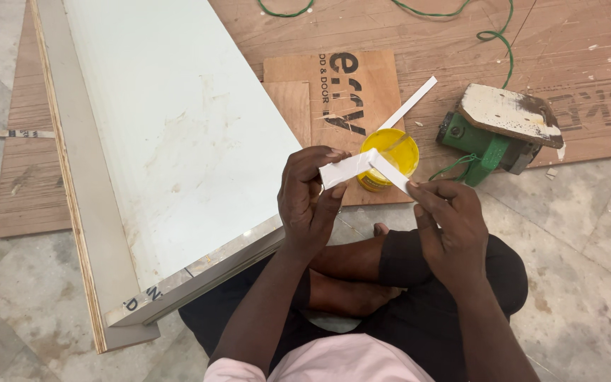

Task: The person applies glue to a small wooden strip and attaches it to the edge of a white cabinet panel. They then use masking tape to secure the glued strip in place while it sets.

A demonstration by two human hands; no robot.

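I sit cross-legged on the floor. My left hand [310,201] and my right hand [447,216] both pinch a thin white strip [362,165], which is bent into a corner between them. The left hand holds one end, the right hand the other. Just behind the strip stands an open yellow tub [390,157] of glue-like paste with a long white strip [408,104] resting in it.
A large white laminated board [164,134] with a plywood edge lies over my left knee. A green power tool [500,131] with a green cord [493,32] sits at the right on a plywood sheet [404,28]. A small plywood offcut [334,92] lies under the tub.
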